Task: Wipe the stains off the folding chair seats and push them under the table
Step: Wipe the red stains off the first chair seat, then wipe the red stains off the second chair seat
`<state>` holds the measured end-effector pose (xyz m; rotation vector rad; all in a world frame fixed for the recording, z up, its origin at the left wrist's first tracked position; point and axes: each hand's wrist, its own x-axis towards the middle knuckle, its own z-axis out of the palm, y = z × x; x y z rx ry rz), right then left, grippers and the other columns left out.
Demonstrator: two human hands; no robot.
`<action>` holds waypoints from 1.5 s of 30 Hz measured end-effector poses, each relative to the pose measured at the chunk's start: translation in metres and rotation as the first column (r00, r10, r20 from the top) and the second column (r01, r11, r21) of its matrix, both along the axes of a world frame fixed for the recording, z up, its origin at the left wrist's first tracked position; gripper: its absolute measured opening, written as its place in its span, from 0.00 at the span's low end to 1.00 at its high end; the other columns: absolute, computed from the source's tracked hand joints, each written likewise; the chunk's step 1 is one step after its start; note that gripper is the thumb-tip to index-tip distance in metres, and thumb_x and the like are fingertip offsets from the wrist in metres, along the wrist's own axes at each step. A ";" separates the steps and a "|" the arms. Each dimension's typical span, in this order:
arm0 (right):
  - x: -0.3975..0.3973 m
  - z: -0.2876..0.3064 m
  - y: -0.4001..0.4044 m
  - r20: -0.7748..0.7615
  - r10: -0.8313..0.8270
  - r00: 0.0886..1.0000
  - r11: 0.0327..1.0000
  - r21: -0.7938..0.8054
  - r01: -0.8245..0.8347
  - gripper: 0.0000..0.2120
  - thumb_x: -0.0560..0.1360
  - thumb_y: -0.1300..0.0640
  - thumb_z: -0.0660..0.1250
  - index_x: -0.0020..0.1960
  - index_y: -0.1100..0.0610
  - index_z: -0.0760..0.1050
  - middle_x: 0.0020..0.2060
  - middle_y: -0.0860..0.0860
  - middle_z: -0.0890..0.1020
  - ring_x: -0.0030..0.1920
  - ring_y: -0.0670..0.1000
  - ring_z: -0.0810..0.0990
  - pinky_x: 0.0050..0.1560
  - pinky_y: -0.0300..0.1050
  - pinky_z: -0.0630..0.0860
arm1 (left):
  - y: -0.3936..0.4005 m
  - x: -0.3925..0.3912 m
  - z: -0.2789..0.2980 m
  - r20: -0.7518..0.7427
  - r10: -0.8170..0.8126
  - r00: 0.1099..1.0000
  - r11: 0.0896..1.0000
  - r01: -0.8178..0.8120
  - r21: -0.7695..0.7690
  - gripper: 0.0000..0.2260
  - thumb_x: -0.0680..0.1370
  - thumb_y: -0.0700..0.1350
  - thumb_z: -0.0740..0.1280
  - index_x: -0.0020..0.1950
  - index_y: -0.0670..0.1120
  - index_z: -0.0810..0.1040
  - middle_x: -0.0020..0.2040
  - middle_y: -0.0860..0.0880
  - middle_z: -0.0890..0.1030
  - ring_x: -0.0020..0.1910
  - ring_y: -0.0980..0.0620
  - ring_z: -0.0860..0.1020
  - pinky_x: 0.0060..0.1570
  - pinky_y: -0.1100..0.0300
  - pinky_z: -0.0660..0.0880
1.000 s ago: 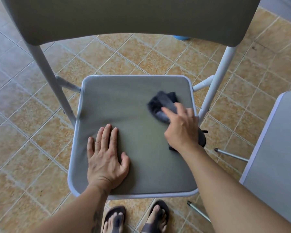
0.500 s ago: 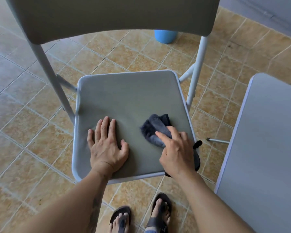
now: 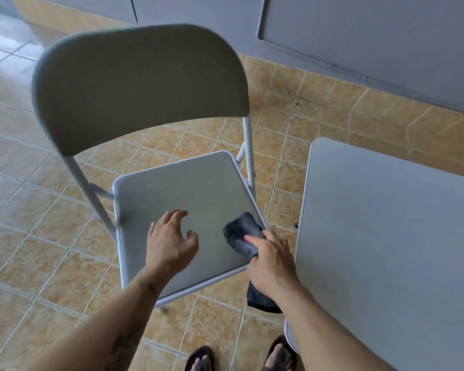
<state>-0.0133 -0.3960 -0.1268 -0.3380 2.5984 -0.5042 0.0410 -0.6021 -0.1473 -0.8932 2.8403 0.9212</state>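
Scene: A person stands over a grey folding chair with a white tube frame (image 3: pixel 150 108) on a tan tiled floor (image 3: pixel 38 236), sandalled feet at 6 o'clock.
Seat: The pale grey padded seat (image 3: pixel 182 194) sits at the centre of the view; no stain can be made out on its bare part.
Cloth: A dark grey wiping cloth (image 3: pixel 239 234) lies on the seat's 4 o'clock corner, one end hanging off the front edge.
Right hand: The right hand (image 3: pixel 271 263) is clamped on the cloth, forefinger stretched along it.
Left hand: The left hand (image 3: pixel 169 239) is over the seat's front half with fingers spread and curled, holding nothing; whether it touches cannot be told.
Table: A light grey flat tabletop (image 3: pixel 386 250) stands at 3 o'clock, just beside the chair.
Progress: Wiping of this seat looks nearly finished or just ending; the chair is not yet under the table, and any other chairs are out of view.
Writing: No brand, label or lettering is readable.
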 end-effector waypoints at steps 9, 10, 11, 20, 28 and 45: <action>-0.008 0.106 0.119 -0.094 -0.123 0.988 0.989 -0.094 0.114 0.26 0.74 0.64 0.59 0.69 0.46 0.73 0.65 0.50 0.73 0.58 0.59 0.70 0.57 0.54 0.73 | 0.112 -0.055 0.122 -0.161 -0.202 0.966 0.942 0.237 0.240 0.20 0.73 0.44 0.64 0.66 0.49 0.77 0.64 0.49 0.79 0.61 0.50 0.77 0.56 0.61 0.70; -0.009 0.113 0.137 -0.104 -0.146 0.984 0.985 -0.105 0.135 0.26 0.75 0.64 0.58 0.69 0.46 0.74 0.65 0.49 0.73 0.58 0.58 0.70 0.56 0.53 0.74 | 0.129 -0.061 0.129 -0.165 -0.226 0.960 0.932 0.262 0.250 0.20 0.74 0.43 0.64 0.66 0.49 0.77 0.64 0.49 0.79 0.61 0.50 0.77 0.56 0.62 0.70; -0.011 0.120 0.157 -0.112 -0.167 0.979 0.981 -0.117 0.154 0.26 0.75 0.64 0.58 0.68 0.46 0.74 0.65 0.48 0.73 0.57 0.58 0.71 0.55 0.52 0.74 | 0.147 -0.066 0.136 -0.167 -0.250 0.954 0.924 0.287 0.254 0.20 0.74 0.43 0.64 0.66 0.49 0.76 0.64 0.50 0.78 0.61 0.51 0.77 0.56 0.63 0.69; 0.003 0.152 0.365 -0.252 -0.328 0.910 0.940 -0.178 0.290 0.23 0.75 0.64 0.59 0.66 0.47 0.74 0.63 0.47 0.74 0.54 0.58 0.74 0.51 0.53 0.77 | 0.360 -0.098 0.158 -0.182 -0.429 0.885 0.850 0.464 0.249 0.17 0.74 0.42 0.63 0.63 0.51 0.77 0.60 0.52 0.79 0.57 0.53 0.77 0.53 0.62 0.70; 0.040 0.169 0.565 -0.247 -0.478 0.843 0.877 -0.184 0.443 0.24 0.74 0.64 0.59 0.66 0.47 0.75 0.64 0.46 0.73 0.55 0.56 0.73 0.56 0.52 0.74 | 0.569 -0.094 0.175 -0.196 -0.461 0.866 0.789 0.501 0.356 0.17 0.73 0.39 0.62 0.59 0.50 0.80 0.53 0.54 0.82 0.51 0.57 0.79 0.44 0.73 0.68; -0.002 0.111 0.754 -0.127 -0.611 0.781 0.791 -0.113 0.601 0.25 0.75 0.62 0.58 0.69 0.47 0.72 0.69 0.47 0.69 0.60 0.55 0.68 0.63 0.51 0.69 | 0.792 -0.155 0.100 -0.030 -0.559 0.828 0.737 0.513 0.440 0.15 0.77 0.42 0.61 0.62 0.52 0.77 0.58 0.52 0.79 0.53 0.53 0.76 0.45 0.65 0.72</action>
